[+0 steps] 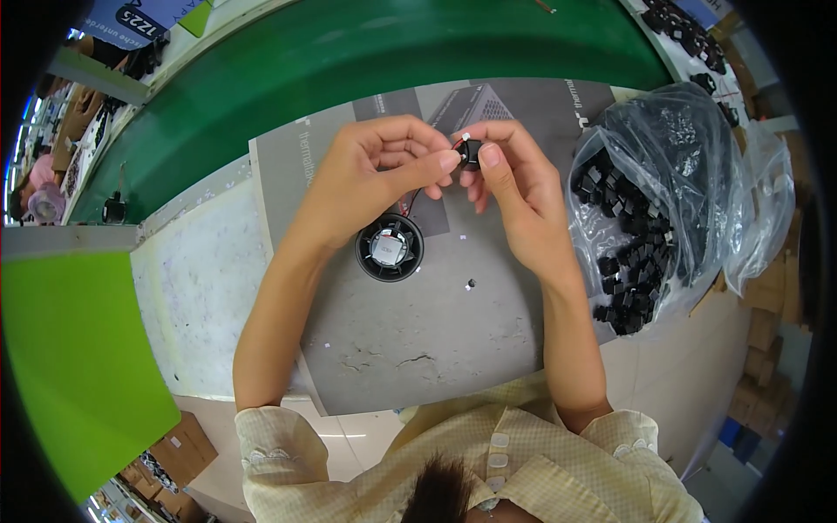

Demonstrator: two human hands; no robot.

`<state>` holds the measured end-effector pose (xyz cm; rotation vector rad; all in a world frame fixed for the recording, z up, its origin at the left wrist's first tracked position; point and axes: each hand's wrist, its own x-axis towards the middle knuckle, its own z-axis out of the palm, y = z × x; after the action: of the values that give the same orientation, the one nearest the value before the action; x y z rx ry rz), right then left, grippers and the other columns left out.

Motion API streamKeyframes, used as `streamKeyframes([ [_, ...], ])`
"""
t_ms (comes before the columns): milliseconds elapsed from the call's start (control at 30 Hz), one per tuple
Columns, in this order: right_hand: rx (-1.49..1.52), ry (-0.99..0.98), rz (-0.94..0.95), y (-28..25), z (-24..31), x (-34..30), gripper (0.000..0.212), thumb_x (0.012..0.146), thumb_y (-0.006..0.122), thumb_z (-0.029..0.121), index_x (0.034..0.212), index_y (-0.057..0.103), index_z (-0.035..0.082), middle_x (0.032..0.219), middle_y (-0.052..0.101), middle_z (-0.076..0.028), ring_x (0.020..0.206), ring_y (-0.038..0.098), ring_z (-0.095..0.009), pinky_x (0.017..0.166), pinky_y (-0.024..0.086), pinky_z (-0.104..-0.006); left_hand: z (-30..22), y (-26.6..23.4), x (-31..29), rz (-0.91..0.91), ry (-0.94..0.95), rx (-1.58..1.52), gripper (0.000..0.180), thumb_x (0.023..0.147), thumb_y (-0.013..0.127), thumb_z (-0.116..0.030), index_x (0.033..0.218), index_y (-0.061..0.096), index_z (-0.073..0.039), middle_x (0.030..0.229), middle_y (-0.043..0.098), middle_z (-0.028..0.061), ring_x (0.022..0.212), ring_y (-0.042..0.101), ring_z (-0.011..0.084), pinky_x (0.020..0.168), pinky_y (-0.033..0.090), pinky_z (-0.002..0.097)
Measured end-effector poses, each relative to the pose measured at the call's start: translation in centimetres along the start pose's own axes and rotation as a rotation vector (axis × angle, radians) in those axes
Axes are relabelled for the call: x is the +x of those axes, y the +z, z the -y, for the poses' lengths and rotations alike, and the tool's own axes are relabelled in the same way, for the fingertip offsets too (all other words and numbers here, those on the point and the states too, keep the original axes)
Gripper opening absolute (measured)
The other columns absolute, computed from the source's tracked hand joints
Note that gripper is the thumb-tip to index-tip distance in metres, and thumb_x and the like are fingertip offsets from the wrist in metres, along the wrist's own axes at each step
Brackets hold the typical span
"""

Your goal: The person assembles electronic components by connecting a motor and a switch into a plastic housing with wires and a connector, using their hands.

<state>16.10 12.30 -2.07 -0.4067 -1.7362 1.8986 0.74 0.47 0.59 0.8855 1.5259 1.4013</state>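
In front of me, both hands meet over the grey board. My right hand is closed, its thumb and fingertips pinching a small black block. A small white plug shows at the block's upper end. My left hand is closed too; its thumb and forefinger pinch thin wire at the block's left side, though the fingertips partly hide the grip. Below the left hand lies a round black fan-like part with a silver centre. A thin red and black wire runs from it up toward the left fingers.
Under the work lies a grey printed cardboard sheet. On the right, a clear plastic bag holds many small black blocks. Beyond the sheet runs a green conveyor belt. A tiny dark bit lies on the sheet.
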Motion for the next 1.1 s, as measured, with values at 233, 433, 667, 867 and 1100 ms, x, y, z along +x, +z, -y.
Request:
streamKeyframes([
  [233, -0.045, -0.076, -0.076, 0.5, -0.7, -0.1, 0.026, 0.105, 0.056, 0.02, 0.121, 0.067, 0.003, 0.089, 0.064, 0.0, 0.077, 0.055, -0.006, 0.064, 0.045, -0.0214, 0.5, 1.2, -0.1, -0.092, -0.052, -0.121, 0.017, 0.092, 0.073, -0.018, 0.099, 0.07, -0.002, 0.084, 0.07, 0.0042, 0.073, 0.066, 0.0112, 0.071, 0.049, 0.0242],
  [433, -0.315, -0.259, -0.111, 0.5, -0.7, 0.2, 0.025, 0.099, 0.062, 0.011, 0.122, 0.068, 0.004, 0.088, 0.066, -0.005, 0.075, 0.058, -0.01, 0.067, 0.048, -0.0245, 0.1, 0.7, -0.2, -0.074, -0.079, -0.245, 0.019, 0.09, 0.075, -0.018, 0.096, 0.071, -0.001, 0.082, 0.071, 0.0062, 0.072, 0.067, 0.0127, 0.067, 0.048, 0.0219],
  [667, -0.346, -0.185, -0.121, 0.6, -0.4, -0.1, 0.023, 0.099, 0.062, 0.011, 0.12, 0.069, 0.003, 0.086, 0.065, -0.004, 0.073, 0.058, -0.01, 0.065, 0.048, -0.0243, 0.3, 1.9, -0.5, -0.174, 0.034, -0.044, 0.016, 0.092, 0.073, -0.017, 0.099, 0.07, -0.002, 0.081, 0.071, 0.0053, 0.072, 0.066, 0.0108, 0.068, 0.049, 0.0239],
  [867, -0.074, 0.127, -0.06, 0.2, -0.2, -0.1, 0.022, 0.102, 0.06, 0.016, 0.116, 0.069, 0.0, 0.088, 0.064, 0.0, 0.076, 0.056, -0.006, 0.065, 0.046, -0.0215, 0.8, 2.2, -0.2, -0.223, 0.111, -0.008, 0.016, 0.091, 0.073, -0.012, 0.094, 0.07, 0.003, 0.079, 0.07, 0.0074, 0.071, 0.067, 0.0114, 0.065, 0.051, 0.0234],
  [1100, -0.349, -0.235, -0.122, 0.6, -0.9, 0.2, 0.031, 0.096, 0.065, 0.008, 0.127, 0.067, 0.006, 0.091, 0.064, -0.004, 0.077, 0.058, -0.012, 0.068, 0.048, -0.0262, 0.5, 0.8, 0.1, -0.15, -0.127, -0.228, 0.017, 0.09, 0.07, -0.017, 0.093, 0.072, 0.0, 0.079, 0.071, 0.0077, 0.067, 0.065, 0.0121, 0.061, 0.046, 0.0246],
])
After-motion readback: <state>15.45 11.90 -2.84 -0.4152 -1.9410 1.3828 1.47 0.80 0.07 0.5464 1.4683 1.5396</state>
